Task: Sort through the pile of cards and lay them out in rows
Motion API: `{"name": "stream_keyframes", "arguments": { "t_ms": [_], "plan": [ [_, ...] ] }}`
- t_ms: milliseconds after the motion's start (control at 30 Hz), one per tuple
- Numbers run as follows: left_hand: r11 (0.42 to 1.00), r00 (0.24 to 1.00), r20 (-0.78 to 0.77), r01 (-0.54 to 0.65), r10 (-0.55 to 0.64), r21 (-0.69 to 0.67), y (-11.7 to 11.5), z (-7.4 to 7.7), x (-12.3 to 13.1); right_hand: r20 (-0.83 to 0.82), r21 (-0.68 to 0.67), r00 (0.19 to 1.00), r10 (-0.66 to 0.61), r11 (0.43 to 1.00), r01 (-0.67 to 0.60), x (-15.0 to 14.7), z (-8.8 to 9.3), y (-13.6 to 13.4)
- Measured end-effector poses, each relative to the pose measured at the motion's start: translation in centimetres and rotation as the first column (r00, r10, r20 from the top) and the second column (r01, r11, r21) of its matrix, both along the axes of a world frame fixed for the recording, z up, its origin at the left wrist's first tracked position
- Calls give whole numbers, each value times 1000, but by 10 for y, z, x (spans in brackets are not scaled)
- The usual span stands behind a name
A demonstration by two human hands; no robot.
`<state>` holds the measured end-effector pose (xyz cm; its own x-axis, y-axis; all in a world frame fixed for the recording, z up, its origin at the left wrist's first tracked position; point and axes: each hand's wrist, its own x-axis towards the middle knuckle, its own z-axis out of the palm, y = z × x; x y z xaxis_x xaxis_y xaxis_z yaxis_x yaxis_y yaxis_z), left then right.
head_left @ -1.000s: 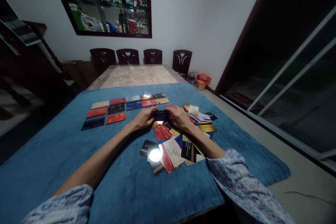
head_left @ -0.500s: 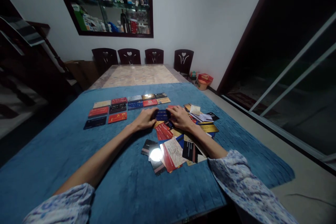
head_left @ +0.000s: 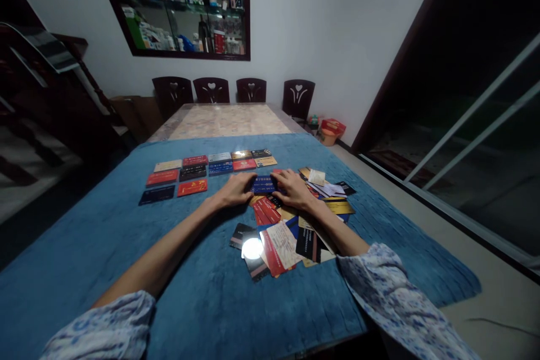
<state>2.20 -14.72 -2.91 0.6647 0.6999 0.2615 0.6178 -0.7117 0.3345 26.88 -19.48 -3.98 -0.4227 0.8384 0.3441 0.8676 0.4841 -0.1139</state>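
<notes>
A dark blue card with pale print is held by its two short ends between my hands. My left hand grips its left end, fingers closed. At the other end my right hand is closed on it, above a loose heap of cards. Red cards show just below the hands. Nearer me lie a red and white card and a dark striped card. To the left, cards sit in neat overlapping columns, among them an orange-red card and a navy card.
A blue cloth covers the near part of the long table; its far end is bare stone-patterned top. Several dark chairs stand behind it. A red box is on the floor at right. A glass-shelved cabinet is in the wall.
The view has shifted slightly, so the scene sits a little further right. Both hands keep hold of the blue card, whose printed face now shows a bit more.
</notes>
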Motion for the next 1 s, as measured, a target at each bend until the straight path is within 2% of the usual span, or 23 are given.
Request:
{"name": "stream_keyframes", "arguments": {
  "t_ms": [333,600,1000],
  "plan": [
    [998,999,-45,-14,16,55,1,3,-2,1,6,1000,-8,1000,8,0,5,-3],
    [999,999,-43,-2,4,36,-2,4,-6,43,-33,999,-8,999,9,-1,9,0],
    [999,993,-107,-44,45,19,-5,10,-23,114,-122,993,34,992,-20,-21,24,9]
  ]
}}
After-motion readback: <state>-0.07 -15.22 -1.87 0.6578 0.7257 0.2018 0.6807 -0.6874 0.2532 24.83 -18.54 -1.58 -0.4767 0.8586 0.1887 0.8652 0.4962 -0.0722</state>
